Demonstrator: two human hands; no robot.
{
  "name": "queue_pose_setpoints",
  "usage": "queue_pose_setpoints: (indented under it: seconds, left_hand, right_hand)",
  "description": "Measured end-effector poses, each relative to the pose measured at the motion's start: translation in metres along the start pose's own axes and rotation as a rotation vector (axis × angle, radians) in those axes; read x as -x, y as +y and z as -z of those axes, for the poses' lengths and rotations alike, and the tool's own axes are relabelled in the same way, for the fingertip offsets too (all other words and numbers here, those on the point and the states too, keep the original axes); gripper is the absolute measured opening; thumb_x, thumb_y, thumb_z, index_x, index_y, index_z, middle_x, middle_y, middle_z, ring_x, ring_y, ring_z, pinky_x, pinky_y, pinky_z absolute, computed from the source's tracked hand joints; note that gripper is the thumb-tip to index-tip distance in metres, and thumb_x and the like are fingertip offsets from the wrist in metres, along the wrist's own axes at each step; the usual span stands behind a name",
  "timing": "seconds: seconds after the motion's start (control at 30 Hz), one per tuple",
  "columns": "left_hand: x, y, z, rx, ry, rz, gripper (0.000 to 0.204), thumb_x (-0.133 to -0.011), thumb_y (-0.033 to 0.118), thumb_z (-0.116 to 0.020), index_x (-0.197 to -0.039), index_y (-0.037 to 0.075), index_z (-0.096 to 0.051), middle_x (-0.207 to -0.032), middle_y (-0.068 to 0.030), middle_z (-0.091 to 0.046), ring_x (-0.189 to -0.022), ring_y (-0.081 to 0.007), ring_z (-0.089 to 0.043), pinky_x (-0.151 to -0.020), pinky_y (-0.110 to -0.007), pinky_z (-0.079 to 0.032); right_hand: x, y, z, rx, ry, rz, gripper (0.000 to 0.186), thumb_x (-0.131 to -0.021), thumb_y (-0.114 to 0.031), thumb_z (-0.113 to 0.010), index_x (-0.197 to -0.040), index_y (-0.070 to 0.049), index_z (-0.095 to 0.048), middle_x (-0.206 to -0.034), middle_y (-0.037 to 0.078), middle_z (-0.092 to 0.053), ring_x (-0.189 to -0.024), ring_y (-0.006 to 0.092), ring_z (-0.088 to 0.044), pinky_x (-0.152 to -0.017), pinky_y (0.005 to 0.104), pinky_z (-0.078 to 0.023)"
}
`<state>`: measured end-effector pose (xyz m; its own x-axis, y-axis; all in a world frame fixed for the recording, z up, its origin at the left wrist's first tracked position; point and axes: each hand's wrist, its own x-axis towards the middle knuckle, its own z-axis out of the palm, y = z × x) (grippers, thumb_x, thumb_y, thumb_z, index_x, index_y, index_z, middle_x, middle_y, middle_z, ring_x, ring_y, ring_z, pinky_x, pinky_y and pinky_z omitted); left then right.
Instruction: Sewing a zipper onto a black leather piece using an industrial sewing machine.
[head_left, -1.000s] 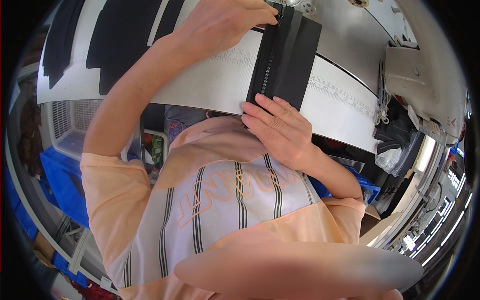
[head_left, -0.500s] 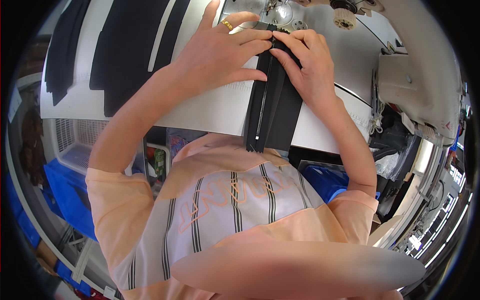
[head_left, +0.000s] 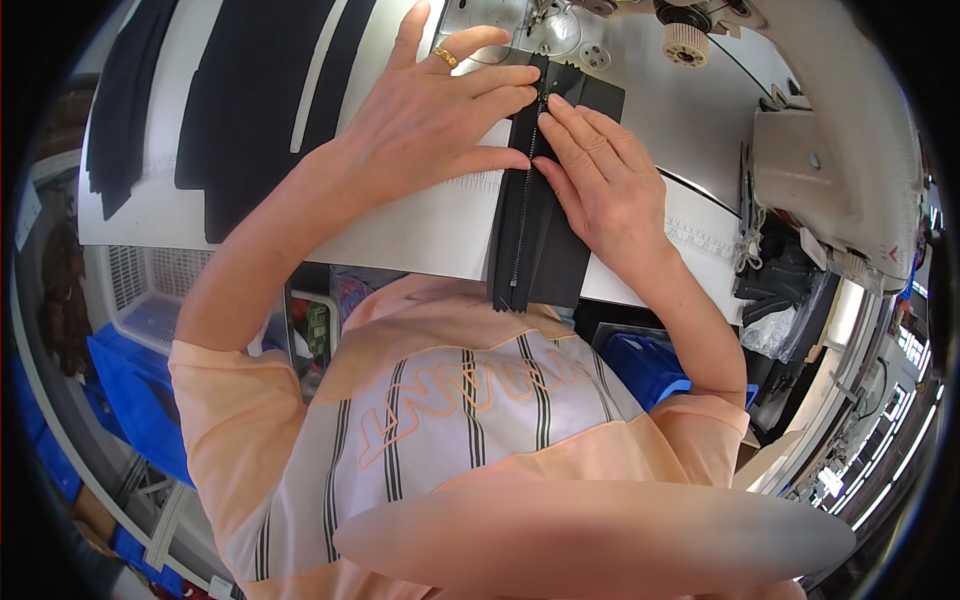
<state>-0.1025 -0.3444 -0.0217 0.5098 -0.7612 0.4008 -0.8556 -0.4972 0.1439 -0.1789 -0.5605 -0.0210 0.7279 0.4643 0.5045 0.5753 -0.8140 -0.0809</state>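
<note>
A black zipper (head_left: pixel 517 235) with metal teeth runs lengthwise over a strip of black fabric (head_left: pixel 562 255), its near end hanging past the table edge by my shirt. Across the zipper's left side lies my left hand (head_left: pixel 432 112), fingers spread, fingertips resting on the tape. From the other side my right hand (head_left: pixel 608 178) presses down with fingers stretched out flat, on the fabric and the right side of the teeth. Its thumb tip almost meets my left thumb at the zipper. Beyond the zipper's far end is the metal plate of a sewing machine (head_left: pixel 596 56).
Several black cut fabric pieces (head_left: pixel 255 110) lie on the white board (head_left: pixel 400 240) to the left. The machine's pale body (head_left: pixel 830 150) rises at the right. Below the table edge are a white plastic basket (head_left: pixel 150 290) and blue bins (head_left: pixel 140 400).
My right hand has slid toward me along the zipper, its fingers flattening from a bent pinch-like pose. The fabric's far corner now shows. My left hand has barely shifted.
</note>
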Motion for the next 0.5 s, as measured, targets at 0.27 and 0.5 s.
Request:
queue_pose_setpoints:
  seconds: [0.27, 0.5]
  left_hand:
    - [-0.002, -0.005, -0.003, 0.395, 0.037, 0.167, 0.036, -0.089, 0.029, -0.069, -0.121, 0.012, -0.066, -0.124, -0.0018, -0.064, -0.120, -0.0159, -0.053, -0.092, -0.040, -0.045]
    - [-0.019, -0.027, 0.012, 0.758, -0.028, 0.648, 0.036, -0.088, 0.022, -0.070, -0.120, 0.008, -0.063, -0.115, -0.0095, -0.065, -0.094, -0.0186, -0.063, -0.085, -0.035, -0.049]
  right_hand:
    - [0.000, 0.001, 0.000, -0.004, 0.005, -0.034, 0.038, -0.074, -0.018, -0.079, -0.108, -0.006, -0.069, -0.119, 0.005, -0.067, -0.106, 0.0228, -0.062, -0.085, 0.0363, -0.053]
    - [0.002, 0.000, 0.002, 0.022, -0.004, -0.037, 0.036, -0.075, -0.020, -0.079, -0.108, -0.006, -0.069, -0.118, 0.005, -0.067, -0.105, 0.0231, -0.063, -0.087, 0.0369, -0.053]
